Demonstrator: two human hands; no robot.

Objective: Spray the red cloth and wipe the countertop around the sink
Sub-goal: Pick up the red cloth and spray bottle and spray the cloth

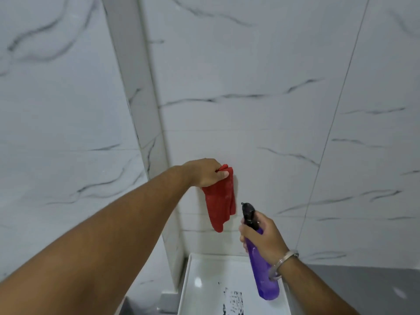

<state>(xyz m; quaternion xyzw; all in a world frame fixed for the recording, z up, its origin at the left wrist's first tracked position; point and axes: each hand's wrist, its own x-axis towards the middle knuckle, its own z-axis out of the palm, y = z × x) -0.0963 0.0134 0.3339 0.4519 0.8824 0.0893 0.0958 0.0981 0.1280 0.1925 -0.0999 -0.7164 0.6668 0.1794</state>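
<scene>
Head cam is looking forward and a bit down at a corner of marble-look wall tiles (pixel 250 110), white with grey veins, so most of the shot is just wall. Left hand (pixel 204 172) is stretched out and up in front of the wall, fingers curled closed around the top edge of the red cloth (pixel 220 201), thumb pressed over the bunched bit. The cloth hangs straight down from that grip in a loose fold, right in front of the tiles; can't really tell if it's brushing the wall or hanging just off it.

Right hand (pixel 261 237) is lower and to the right, wrapped closed around the neck of a purple spray bottle (pixel 263 269). The bottle is tilted, bottom end pointing down toward the camera, and its black spray head (pixel 248 213) sits just below and right of the cloth's lower edge, nozzle aimed up toward it. Cloth and nozzle are close but not touching. Can't make out whether a finger is actually on the trigger, the hand covers that part. There's a silver bangle (pixel 284 261) on the right wrist.

Down at the bottom you can see a white rectangular sink (pixel 204 280) under the bottle, with a dark smudgy patch near its middle. Grey countertop (pixel 363 289) runs off to the right of it.
</scene>
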